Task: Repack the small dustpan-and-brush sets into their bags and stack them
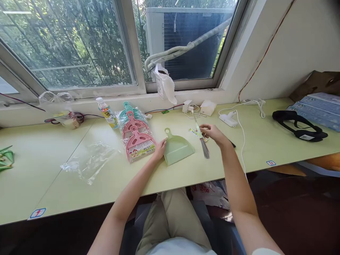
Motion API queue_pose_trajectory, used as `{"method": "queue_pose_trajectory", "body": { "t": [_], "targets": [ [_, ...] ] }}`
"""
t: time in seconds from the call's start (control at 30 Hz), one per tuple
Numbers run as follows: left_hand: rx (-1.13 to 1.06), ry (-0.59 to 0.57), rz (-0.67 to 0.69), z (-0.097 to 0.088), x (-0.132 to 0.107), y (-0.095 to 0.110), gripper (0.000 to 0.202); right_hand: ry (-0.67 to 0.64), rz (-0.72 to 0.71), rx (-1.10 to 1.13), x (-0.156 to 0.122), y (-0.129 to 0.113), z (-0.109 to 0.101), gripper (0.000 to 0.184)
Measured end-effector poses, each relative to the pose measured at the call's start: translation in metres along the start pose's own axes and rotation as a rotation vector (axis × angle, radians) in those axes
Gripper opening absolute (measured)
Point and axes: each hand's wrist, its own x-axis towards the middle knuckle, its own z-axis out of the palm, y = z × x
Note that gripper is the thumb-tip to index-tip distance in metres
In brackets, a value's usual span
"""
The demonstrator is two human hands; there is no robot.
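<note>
Leaning over the pale green table (127, 184), the person has a small dustpan (179, 149) under the left hand (160, 149) and its matching hand brush (198, 129) under the right hand (212, 133). From where I stand, the left fingers are closed on the dustpan's left edge, the thumb over the top, while the right hand's fingers look pinched around the brush where handle meets head. The dustpan lies in front of the person, just right of the stacked, wrapped brush-and-dustpan sets (140, 143); the brush is a little further right, near a printed label (193, 132).

I would expect the dustpan to be light and fairly stiff, thin moulded plastic, smooth enough to slide under a loose touch. Its handle or a side rim should give the surest hold. The brush is probably just as light, firm along the handle, with bristles that bend easily, so it is better taken by the handle.

As for looks, the dustpan is soft light green, wide at the mouth, narrowing to a ring-ended handle pointing towards the window (87, 46); the brush, seen edge-on, is pale green with grey bristles towards the person
</note>
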Motion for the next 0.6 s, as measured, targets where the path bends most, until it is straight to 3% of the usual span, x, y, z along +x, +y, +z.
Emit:
{"method": "queue_pose_trajectory", "body": {
  "t": [0.1, 0.2, 0.37, 0.6],
  "targets": [
    [0.123, -0.043, 0.013, 0.002, -0.002, 0.004, 0.040, 0.041, 0.150, -0.530, 0.006, 0.015, -0.009, 0.031],
    [0.210, -0.062, 0.031, 0.003, -0.006, 0.009, 0.039, 0.053, 0.277, -0.882, 0.015, 0.036, 0.005, 0.032],
    [0.317, 0.043, 0.062, 0.005, -0.017, 0.019, 0.042, 0.034, 0.343, -0.941, 0.021, 0.064, 0.024, 0.042],
    [0.506, 0.137, 0.169, 0.001, -0.023, 0.033, 0.036, 0.056, 0.344, -0.937, 0.020, 0.074, 0.017, 0.046]
  ]
}}
